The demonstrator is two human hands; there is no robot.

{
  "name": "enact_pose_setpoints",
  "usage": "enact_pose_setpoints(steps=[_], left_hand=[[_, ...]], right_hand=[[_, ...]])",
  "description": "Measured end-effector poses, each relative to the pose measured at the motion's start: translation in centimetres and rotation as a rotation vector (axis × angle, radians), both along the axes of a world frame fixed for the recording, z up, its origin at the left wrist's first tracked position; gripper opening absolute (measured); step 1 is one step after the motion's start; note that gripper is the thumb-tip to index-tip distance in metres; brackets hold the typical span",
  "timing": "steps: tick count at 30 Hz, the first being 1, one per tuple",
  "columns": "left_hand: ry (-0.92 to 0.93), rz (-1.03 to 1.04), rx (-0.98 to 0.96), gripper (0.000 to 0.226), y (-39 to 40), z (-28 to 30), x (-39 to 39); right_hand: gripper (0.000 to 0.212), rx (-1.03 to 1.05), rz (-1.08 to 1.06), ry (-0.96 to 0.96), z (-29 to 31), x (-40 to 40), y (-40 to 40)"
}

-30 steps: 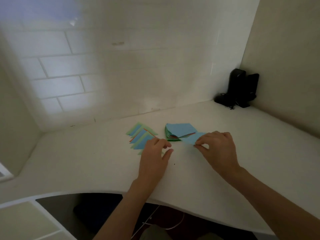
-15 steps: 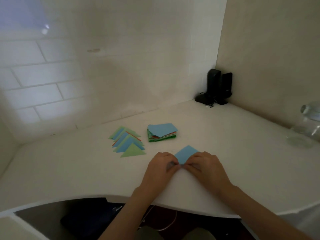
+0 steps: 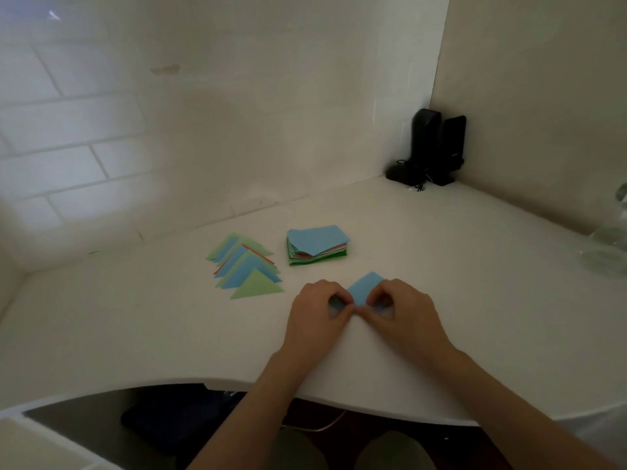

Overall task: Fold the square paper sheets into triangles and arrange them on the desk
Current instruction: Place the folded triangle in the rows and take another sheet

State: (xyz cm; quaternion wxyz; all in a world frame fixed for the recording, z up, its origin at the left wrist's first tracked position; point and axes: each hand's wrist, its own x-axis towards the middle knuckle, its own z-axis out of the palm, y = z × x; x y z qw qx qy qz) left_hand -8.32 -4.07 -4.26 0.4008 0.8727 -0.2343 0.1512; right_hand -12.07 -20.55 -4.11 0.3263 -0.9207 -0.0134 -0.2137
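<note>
A blue square sheet [image 3: 364, 289] lies cornerwise on the white desk [image 3: 135, 327] in front of me. My left hand [image 3: 317, 312] and my right hand [image 3: 405, 312] meet at its near corner, and both pinch the paper there with curled fingers. Behind it stands a stack of unfolded sheets [image 3: 317, 245], blue on top with orange and green below. To the left of the stack lies a row of folded triangles [image 3: 246, 266], overlapping, green and blue with one orange edge showing.
Two black speakers [image 3: 436, 147] with a tangle of cable stand in the back right corner. A clear glass vessel [image 3: 607, 242] sits at the right edge of view. The desk's curved front edge runs just below my wrists.
A second ago my right hand pulled a blue sheet off by the stack while my left hand was at the triangles. Both hands now pinch that sheet's near corner, closer to me.
</note>
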Motion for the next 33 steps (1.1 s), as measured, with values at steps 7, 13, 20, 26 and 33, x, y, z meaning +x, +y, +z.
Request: enact_pose_setpoints(steps=[7,13,20,26,33], left_hand=[[0.116,-0.050,-0.080,0.011,0.6,0.5,0.3],[0.166,-0.078,-0.067,0.011,1.0,0.5,0.6],[0.212,-0.223,0.053,0.032,2.1,1.3,0.5],[0.023,-0.220,0.175,0.038,2.4,1.0,-0.6],[-0.109,-0.206,0.233,0.019,1.7,0.9,-1.2]], right_hand=[[0.026,0.159,0.079,0.265,1.0,0.9,-0.9],[0.021,0.145,0.163,0.326,1.7,0.6,-1.6],[0.019,-0.204,0.001,0.345,1.7,0.0,0.4],[0.016,-0.252,0.134,0.415,2.6,-0.3,0.1],[0.011,-0.095,0.247,0.173,1.7,-1.7,-1.9]])
